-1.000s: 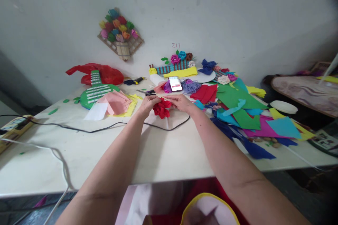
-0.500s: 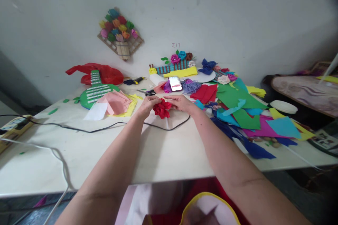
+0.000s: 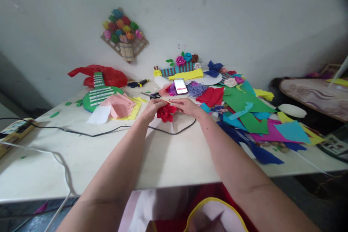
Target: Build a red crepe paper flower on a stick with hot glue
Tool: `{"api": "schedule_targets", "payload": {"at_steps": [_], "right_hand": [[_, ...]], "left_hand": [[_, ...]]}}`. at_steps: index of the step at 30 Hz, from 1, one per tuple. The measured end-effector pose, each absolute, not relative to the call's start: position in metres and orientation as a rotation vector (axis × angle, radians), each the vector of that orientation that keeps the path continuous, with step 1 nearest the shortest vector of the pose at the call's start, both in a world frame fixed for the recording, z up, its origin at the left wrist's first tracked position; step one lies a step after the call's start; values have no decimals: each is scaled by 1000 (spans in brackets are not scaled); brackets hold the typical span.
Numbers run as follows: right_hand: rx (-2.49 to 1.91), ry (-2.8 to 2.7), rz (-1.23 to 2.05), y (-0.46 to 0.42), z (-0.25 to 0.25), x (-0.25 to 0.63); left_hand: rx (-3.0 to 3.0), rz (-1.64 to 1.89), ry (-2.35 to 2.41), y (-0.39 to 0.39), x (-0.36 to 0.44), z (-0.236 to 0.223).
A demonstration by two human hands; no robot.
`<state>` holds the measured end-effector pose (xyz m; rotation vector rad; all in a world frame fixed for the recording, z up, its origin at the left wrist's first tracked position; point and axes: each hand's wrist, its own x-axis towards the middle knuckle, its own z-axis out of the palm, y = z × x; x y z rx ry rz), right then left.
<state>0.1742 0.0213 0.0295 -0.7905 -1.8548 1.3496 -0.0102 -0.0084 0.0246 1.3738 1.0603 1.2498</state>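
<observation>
A crumpled red paper flower (image 3: 165,113) hangs between my two hands, above the middle of the table. My left hand (image 3: 153,108) is closed on its left side with the fingertips pinched together. From the right, my right hand (image 3: 187,106) pinches a thin pale stick (image 3: 166,100) that slants over the top of the flower. The fingertips partly hide both the flower's upper edge and the stick's end. Just beyond the hands lie black-handled scissors (image 3: 154,95) and a lit phone (image 3: 181,87).
A black cable (image 3: 92,136) loops across the table under my hands. Pink paper sheets (image 3: 119,106) and a green guitar-shaped craft (image 3: 89,98) lie left. Coloured paper (image 3: 244,98) is heaped right. Purple yarn (image 3: 199,90) sits behind; a power strip (image 3: 16,130) is far left.
The pale stick now shows slanting above the flower, its far end pointing up and left. The flower has shifted slightly left and tilted. Both arms stay nearly in place.
</observation>
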Motion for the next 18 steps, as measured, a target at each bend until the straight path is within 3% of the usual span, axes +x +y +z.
{"api": "schedule_targets", "payload": {"at_steps": [18], "right_hand": [[-785, -1814, 1463, 21, 30, 175]], "left_hand": [[1399, 1254, 1092, -8, -10, 24]]}}
